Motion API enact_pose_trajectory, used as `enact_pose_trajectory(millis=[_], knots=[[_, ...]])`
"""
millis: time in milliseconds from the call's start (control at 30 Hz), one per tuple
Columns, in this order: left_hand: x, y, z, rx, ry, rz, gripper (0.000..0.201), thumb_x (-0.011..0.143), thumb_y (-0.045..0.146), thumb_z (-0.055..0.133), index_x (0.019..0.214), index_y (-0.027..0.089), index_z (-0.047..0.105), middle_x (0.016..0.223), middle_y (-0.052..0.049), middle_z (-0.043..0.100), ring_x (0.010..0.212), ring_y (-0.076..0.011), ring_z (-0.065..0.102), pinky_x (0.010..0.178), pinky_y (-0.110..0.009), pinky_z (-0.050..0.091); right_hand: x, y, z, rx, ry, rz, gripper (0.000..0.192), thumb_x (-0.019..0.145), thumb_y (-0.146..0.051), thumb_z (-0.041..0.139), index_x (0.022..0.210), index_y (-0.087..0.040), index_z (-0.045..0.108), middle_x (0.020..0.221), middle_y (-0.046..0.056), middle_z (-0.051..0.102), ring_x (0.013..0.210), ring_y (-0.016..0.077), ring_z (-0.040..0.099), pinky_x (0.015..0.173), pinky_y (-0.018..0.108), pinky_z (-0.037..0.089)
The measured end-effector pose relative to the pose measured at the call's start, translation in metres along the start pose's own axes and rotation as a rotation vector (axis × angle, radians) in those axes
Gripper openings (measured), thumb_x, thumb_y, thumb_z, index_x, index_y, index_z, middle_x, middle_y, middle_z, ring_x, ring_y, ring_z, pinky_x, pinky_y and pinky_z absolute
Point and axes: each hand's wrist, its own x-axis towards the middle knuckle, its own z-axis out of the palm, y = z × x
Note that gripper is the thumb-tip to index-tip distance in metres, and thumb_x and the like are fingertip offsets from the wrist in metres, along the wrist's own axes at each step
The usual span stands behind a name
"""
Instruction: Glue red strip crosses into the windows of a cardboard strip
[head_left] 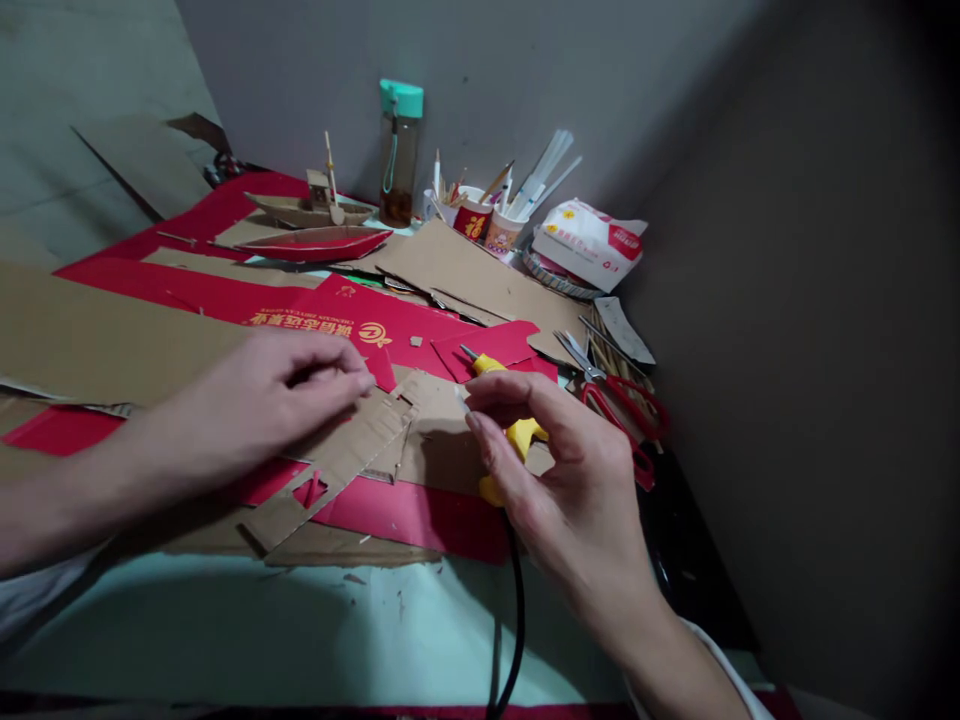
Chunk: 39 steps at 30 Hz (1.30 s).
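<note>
Right hand (pixel 555 470), nearest, pinches a small sliver at its fingertips above the yellow glue gun (pixel 514 435) lying on the bench, while left hand (pixel 277 395) presses fingertips down, steadying the cardboard strip (pixel 337 465).

1. Two hands: the left hand (pixel 277 395) and the right hand (pixel 559 470).
2. One yellow glue gun (pixel 517 435) with one black cord (pixel 516 610).
3. One pair of red-handled scissors (pixel 622 405).
4. Two model boats: one plain cardboard boat (pixel 307 208) with a mast and one red boat (pixel 319 242).
5. One bottle (pixel 399 150) with a teal cap.
6. Two paper cups (pixel 487 222) holding pencils and sticks; the sticks are too crowded to count.
7. One white packet (pixel 589 245) with red print.
8. One bundle of wooden skewers (pixel 611 355), too many to count.
9. Many cardboard sheets and scraps (pixel 465 270), brown and red, overlapping so no sure count.
</note>
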Motion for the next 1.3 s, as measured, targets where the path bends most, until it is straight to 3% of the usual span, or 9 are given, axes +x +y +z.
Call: enact_pose_trajectory(millis=[67,133,467,600,733,900,1100,1200,1300], knots=[[0.000,-0.006,0.003,0.458,-0.014,0.166,0.022,0.076,0.044,0.082,0.063,0.027,0.074,0.049,0.000,0.056,0.044,-0.0167,0.045,0.042,-0.027,0.027,0.001,0.001,0.000,-0.003,0.011,-0.010,0.013,0.100,-0.011,0.066,0.107,-0.021,0.071,0.099,-0.001,0.076,0.089,0.0137,0.070,0.082,0.027,0.054],[0.000,-0.011,0.008,0.659,0.005,0.250,0.025,0.077,0.051,0.079,0.065,0.030,0.071,0.047,0.000,0.057,0.043,-0.0193,0.046,0.045,-0.032,0.027,0.002,0.003,0.000,0.001,0.002,-0.011,0.013,0.100,-0.011,0.066,0.107,-0.021,0.071,0.100,0.000,0.076,0.090,0.0142,0.070,0.082,0.027,0.054],[-0.002,-0.015,0.011,0.671,-0.043,0.238,0.029,0.077,0.050,0.081,0.070,0.030,0.061,0.063,-0.001,0.066,0.058,-0.0249,0.056,0.056,-0.035,0.035,-0.003,0.002,0.003,-0.099,-0.050,-0.055,0.013,0.103,-0.015,0.062,0.112,-0.020,0.070,0.105,0.003,0.075,0.095,0.0187,0.071,0.082,0.033,0.054],[-0.001,-0.012,0.009,0.580,-0.039,0.216,0.028,0.078,0.049,0.078,0.068,0.028,0.062,0.058,0.000,0.060,0.054,-0.0216,0.052,0.051,-0.032,0.032,-0.003,0.003,0.002,-0.110,-0.028,-0.080,0.013,0.104,-0.015,0.062,0.112,-0.021,0.070,0.104,0.003,0.076,0.094,0.0189,0.072,0.081,0.034,0.055],[-0.003,-0.001,0.008,0.278,-0.114,0.056,0.027,0.082,0.051,0.076,0.077,0.026,0.069,0.057,0.006,0.049,0.049,-0.0151,0.042,0.043,-0.024,0.031,-0.004,0.000,0.003,0.010,0.007,-0.010,0.012,0.102,-0.018,0.067,0.111,-0.024,0.072,0.103,0.002,0.078,0.092,0.0180,0.073,0.082,0.034,0.058],[-0.012,0.013,0.016,-0.017,-0.107,0.011,0.029,0.077,0.050,0.085,0.075,0.023,0.074,0.071,0.001,0.068,0.067,-0.0177,0.062,0.055,-0.021,0.050,0.001,-0.010,0.010,0.343,0.104,0.134,0.017,0.090,-0.012,0.076,0.102,-0.023,0.074,0.090,-0.001,0.077,0.079,0.0144,0.075,0.074,0.027,0.063],[-0.029,0.003,0.029,-0.424,-0.243,-0.255,0.021,0.081,0.048,0.088,0.089,0.030,0.083,0.083,0.002,0.080,0.075,-0.0180,0.073,0.071,-0.024,0.061,0.003,-0.015,0.020,0.464,0.172,0.208,0.016,0.085,-0.011,0.079,0.095,-0.021,0.073,0.085,0.000,0.075,0.075,0.0135,0.074,0.069,0.023,0.066],[-0.033,-0.003,0.032,-0.459,-0.177,-0.333,0.027,0.075,0.048,0.093,0.093,0.030,0.083,0.088,0.000,0.082,0.077,-0.0217,0.075,0.066,-0.027,0.062,0.002,-0.015,0.021,0.443,0.203,0.201,0.016,0.085,-0.011,0.078,0.095,-0.022,0.071,0.084,0.000,0.074,0.075,0.0141,0.073,0.070,0.025,0.066],[-0.033,-0.004,0.033,-0.367,-0.146,-0.235,0.018,0.080,0.040,0.090,0.089,0.028,0.082,0.086,0.001,0.079,0.081,-0.0208,0.075,0.069,-0.025,0.062,0.002,-0.015,0.021,0.399,0.214,0.176,0.015,0.087,-0.012,0.076,0.097,-0.022,0.070,0.086,0.001,0.074,0.076,0.0149,0.073,0.071,0.027,0.066]])
